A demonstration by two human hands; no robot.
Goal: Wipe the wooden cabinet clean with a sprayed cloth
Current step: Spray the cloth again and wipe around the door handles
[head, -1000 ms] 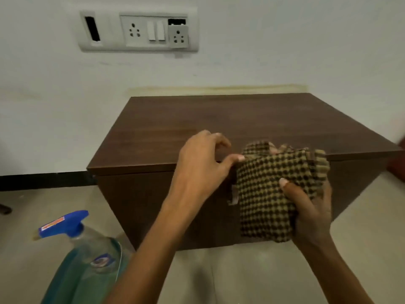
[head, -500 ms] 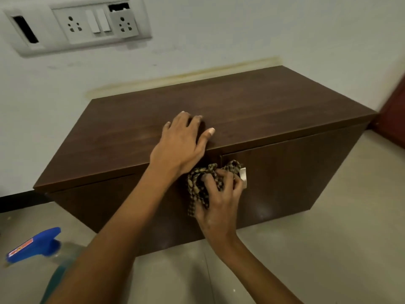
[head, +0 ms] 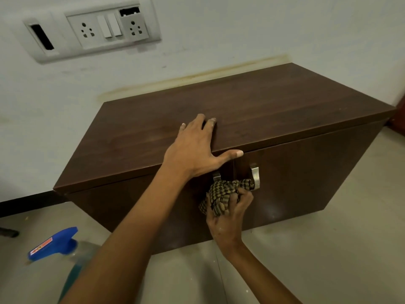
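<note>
Dark brown wood fills mid-frame: the cabinet [head: 263,110] stands on the floor against a white wall. A blue-topped spray bottle [head: 52,244] sits blurred at lower left. The left hand [head: 195,150] lies flat on the cabinet's front top edge, its grip spread. Below it, the right hand [head: 230,218] bunches its grip round the checked cloth [head: 221,194], held against the door front and touching a metal handle [head: 255,175].

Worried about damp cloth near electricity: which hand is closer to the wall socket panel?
Left. The left hand rests flat on top of the cabinet, below the socket panel; the right hand, gripping the cloth, is lower, at its front.
</note>
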